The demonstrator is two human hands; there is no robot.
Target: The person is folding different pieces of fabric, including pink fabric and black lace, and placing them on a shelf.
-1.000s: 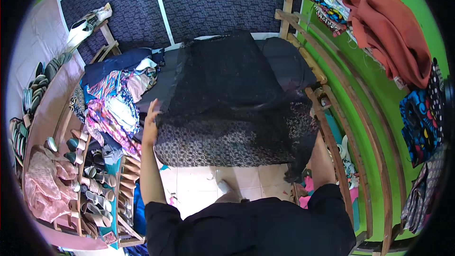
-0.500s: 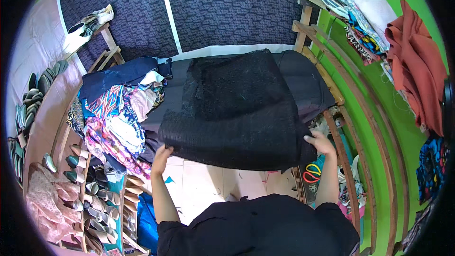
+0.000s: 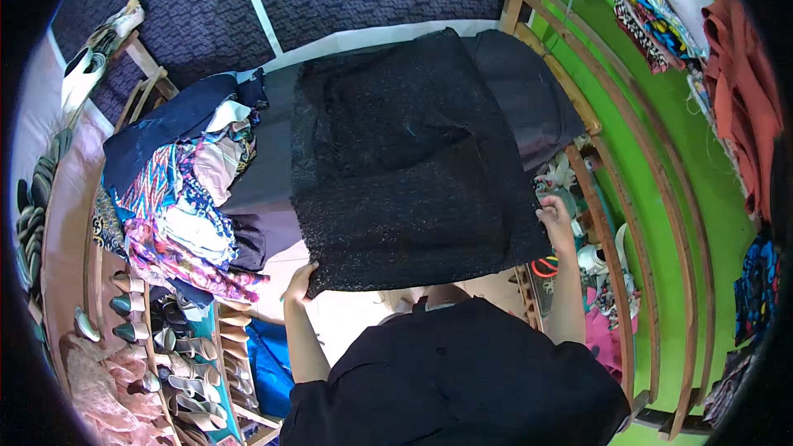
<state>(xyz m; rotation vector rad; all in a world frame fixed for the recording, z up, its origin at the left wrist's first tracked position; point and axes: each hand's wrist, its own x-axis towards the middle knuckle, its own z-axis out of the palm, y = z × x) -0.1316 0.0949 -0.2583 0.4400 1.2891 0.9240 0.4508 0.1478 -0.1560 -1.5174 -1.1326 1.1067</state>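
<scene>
Black cloth (image 3: 405,173) extends far over a dark cover (image 3: 524,95), long axis seemingly near to far; left hand (image 3: 300,282) pinches its near left corner, right hand (image 3: 557,223), slightly farther, grips its right edge.

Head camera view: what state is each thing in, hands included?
Black cloth, spread out, slightly wrinkled
Left hand, closed on the cloth's near left corner
Right hand, fingers curled at the cloth's right edge, grip unclear
Patterned clothes, heaped and crumpled
Rust-red cloth, draped in folds
Pink lacy cloth, bunched up
Shoes, lined up in rows
</scene>
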